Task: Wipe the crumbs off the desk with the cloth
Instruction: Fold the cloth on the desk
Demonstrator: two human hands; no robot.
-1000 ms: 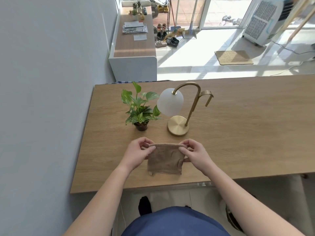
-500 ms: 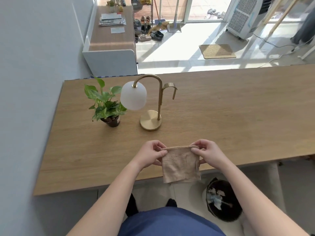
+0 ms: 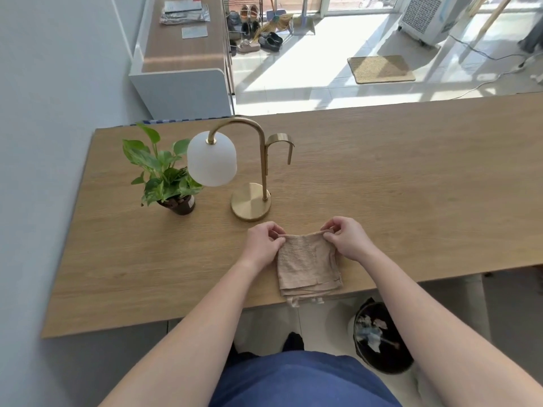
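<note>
A folded beige cloth (image 3: 307, 265) hangs by its top edge over the near side of the wooden desk (image 3: 411, 186). My left hand (image 3: 263, 243) pinches its upper left corner and my right hand (image 3: 346, 240) pinches its upper right corner. The lower fringe of the cloth reaches just past the desk's front edge. I cannot make out any crumbs on the desk surface.
A brass lamp (image 3: 249, 183) with a white globe stands just beyond my hands. A small potted plant (image 3: 164, 177) sits to its left near the wall. A dark waste bin (image 3: 379, 336) holding scraps stands on the floor below the desk's front edge, to my right.
The view has shifted, so the desk, lamp and plant sit differently in frame. Both hands keep hold of the cloth's top corners, and the cloth hangs nearer the desk's front edge.
</note>
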